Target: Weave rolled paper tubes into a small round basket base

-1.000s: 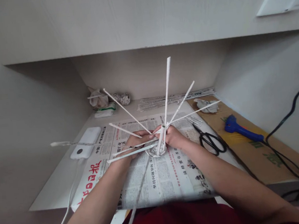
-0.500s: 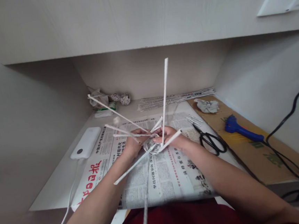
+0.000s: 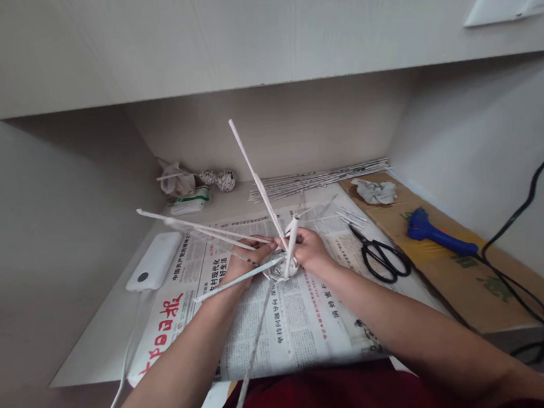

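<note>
A small round weave of rolled paper strips sits between my hands, above the newspaper. Several stiff white paper tubes stick out of it, one rising toward the back and others slanting left. My left hand is closed around the left side of the weave and the tubes there. My right hand grips its right side, with fingers pressed near the base of the upright tubes. One long paper strip trails from the weave toward my lap. My fingertips are partly hidden by the tubes.
To the right lie black-handled scissors and a blue glue gun on cardboard, with crumpled paper behind. A white power bank with a cable lies left. Paper sticks line the back, under an overhanging panel.
The weave has turned in my hands. The tall tube now leans left instead of right, and the left-hand tubes have swung and bunched together. The trailing strip has shifted left.
</note>
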Demonstrator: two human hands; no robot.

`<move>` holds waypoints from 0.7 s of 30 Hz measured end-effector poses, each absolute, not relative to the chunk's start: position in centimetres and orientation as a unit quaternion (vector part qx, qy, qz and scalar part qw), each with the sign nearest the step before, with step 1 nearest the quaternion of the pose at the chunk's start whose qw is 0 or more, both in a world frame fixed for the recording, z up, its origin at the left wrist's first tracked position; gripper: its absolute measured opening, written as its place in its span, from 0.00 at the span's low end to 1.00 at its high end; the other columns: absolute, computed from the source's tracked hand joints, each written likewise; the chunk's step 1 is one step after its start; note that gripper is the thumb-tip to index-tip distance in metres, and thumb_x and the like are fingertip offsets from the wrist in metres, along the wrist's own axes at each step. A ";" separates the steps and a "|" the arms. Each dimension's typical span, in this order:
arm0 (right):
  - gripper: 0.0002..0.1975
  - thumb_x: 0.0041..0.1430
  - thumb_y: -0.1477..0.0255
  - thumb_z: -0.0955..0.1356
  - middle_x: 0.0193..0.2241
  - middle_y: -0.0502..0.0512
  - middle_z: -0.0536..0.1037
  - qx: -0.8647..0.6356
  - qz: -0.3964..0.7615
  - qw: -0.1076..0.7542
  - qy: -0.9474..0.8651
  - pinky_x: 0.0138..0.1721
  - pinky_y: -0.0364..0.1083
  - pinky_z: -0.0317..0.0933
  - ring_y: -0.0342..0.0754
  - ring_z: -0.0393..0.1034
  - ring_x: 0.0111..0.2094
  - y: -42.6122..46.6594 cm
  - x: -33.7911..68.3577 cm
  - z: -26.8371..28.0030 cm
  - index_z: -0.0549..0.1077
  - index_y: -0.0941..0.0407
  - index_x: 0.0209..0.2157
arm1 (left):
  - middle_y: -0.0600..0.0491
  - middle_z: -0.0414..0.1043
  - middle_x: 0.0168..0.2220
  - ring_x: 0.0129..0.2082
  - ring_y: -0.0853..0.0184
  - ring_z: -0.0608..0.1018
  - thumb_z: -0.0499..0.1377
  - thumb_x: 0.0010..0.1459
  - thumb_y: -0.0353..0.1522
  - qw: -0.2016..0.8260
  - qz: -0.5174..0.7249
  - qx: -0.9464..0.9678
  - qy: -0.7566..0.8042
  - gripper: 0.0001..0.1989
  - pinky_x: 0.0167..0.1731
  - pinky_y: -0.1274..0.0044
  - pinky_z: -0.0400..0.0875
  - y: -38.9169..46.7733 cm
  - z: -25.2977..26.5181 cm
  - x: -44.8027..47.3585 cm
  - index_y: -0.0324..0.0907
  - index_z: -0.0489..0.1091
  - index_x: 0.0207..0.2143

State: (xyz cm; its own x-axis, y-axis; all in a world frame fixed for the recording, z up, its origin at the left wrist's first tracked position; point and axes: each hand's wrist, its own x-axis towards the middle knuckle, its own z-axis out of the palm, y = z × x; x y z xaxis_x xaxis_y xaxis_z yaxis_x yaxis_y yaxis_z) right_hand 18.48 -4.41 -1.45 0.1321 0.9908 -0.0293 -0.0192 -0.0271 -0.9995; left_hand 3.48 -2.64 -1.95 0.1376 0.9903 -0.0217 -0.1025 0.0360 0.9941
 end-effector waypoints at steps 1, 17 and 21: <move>0.13 0.41 0.63 0.74 0.22 0.51 0.76 -0.544 0.466 0.528 -0.456 0.26 0.44 0.61 0.46 0.69 0.24 -4.3 18.5 -1.6 0.71 0.56 0.23 | 0.47 0.79 0.27 0.24 0.64 0.76 0.73 0.39 0.38 0.570 0.478 0.499 0.444 0.16 0.25 0.74 0.70 -2.8 -1.8 3.5 0.37 0.79 0.29; 0.08 0.47 0.66 0.69 0.23 0.50 0.75 -0.582 0.381 0.522 -0.494 0.28 0.44 0.62 0.46 0.69 0.26 -3.9 18.4 -2.8 0.69 0.54 0.28 | 0.53 0.71 0.19 0.20 0.70 0.68 0.71 0.42 0.40 0.560 0.475 0.492 0.468 0.16 0.22 0.77 0.61 -2.8 -2.0 3.5 0.38 0.71 0.22; 0.13 0.47 0.62 0.71 0.27 0.52 0.79 -0.526 0.477 0.529 -0.463 0.30 0.44 0.65 0.47 0.72 0.28 -4.0 18.4 -3.1 0.74 0.56 0.32 | 0.52 0.71 0.19 0.20 0.69 0.68 0.71 0.41 0.41 0.558 0.475 0.501 0.461 0.17 0.22 0.77 0.60 -3.1 -1.3 3.4 0.38 0.72 0.22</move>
State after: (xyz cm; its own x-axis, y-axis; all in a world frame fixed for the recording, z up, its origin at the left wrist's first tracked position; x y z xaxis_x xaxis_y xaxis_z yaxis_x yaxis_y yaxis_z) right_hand 18.42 -3.96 -3.12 0.1147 0.9933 -0.0120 -0.0176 -0.0101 -0.9998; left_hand 3.43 -3.08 -1.25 0.1236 0.9916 -0.0381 -0.0687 0.0469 0.9965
